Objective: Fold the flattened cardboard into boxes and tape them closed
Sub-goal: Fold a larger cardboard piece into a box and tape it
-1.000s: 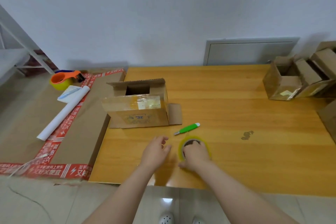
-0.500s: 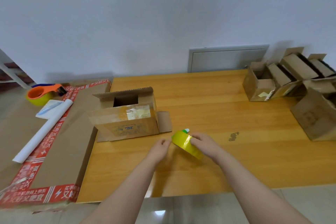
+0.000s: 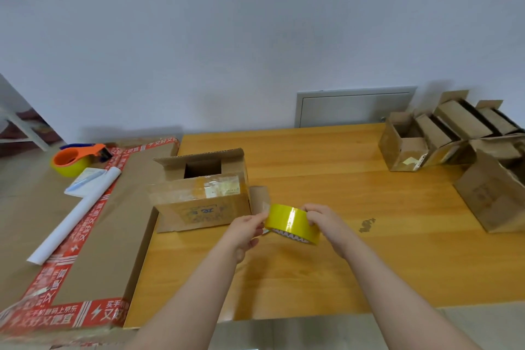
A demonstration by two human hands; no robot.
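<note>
A plain pale-grey wall [image 3: 255, 37] with a grey metal access panel [image 3: 355, 106] rises behind the honey-coloured wooden counter [image 3: 341, 264], above glossy tiled floor [image 3: 284, 334].

A table [image 3: 355, 264] stretches ahead of me. Above its near middle I hold a tape roll [image 3: 292, 221] between both hands: my left hand [image 3: 245, 231] pinches its left edge and my right hand [image 3: 326, 221] grips its right side. Just behind and left of the roll, an open-topped box [image 3: 204, 196] sits on the table's left part. Left of the table lies a flat cardboard sheet [image 3: 113, 236], with a rolled paper [image 3: 76, 214] lying on it and a tape dispenser [image 3: 76, 158] at its far end. At the table's far right corner stands a cluster of boxes [image 3: 443, 133], with a single box [image 3: 494, 196] nearer me. A wall panel [image 3: 355, 106] sits behind the table.
</note>
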